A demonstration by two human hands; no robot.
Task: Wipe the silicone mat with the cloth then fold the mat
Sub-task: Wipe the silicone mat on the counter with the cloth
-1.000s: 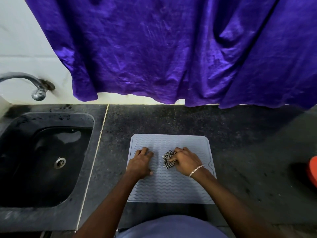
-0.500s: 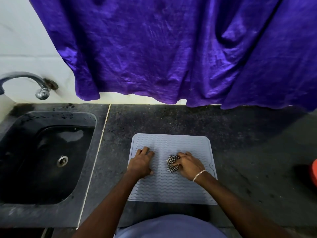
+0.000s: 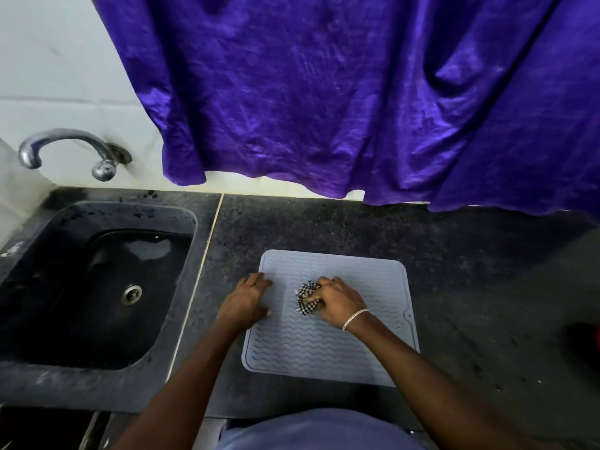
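Silicone mat (image 3: 324, 345): where is it?

— Flat on the dark surface (image 3: 324, 222), lower centre of the frame, right of the black sink (image 3: 65, 378) and below the purple curtain (image 3: 324, 92).

— Any brand or writing?

— None I can read. The mat shows wavy ridges and the cloth (image 3: 305, 298) a black-and-white check.

— And the hands?

— The left hand (image 3: 246, 300) lies with fingers spread and straight on the mat's left edge, partly over the surface. The right hand (image 3: 337, 303), with a bracelet (image 3: 355, 318) at the wrist, has its fingers curled round the bunched cloth and presses it on the mat.

— What differs from half a second ago?

— The left hand was fully on the mat and now sits out at its left edge. The cloth has slid from the mat's middle toward the left. The tap (image 3: 65, 141), upper left, shows more fully.
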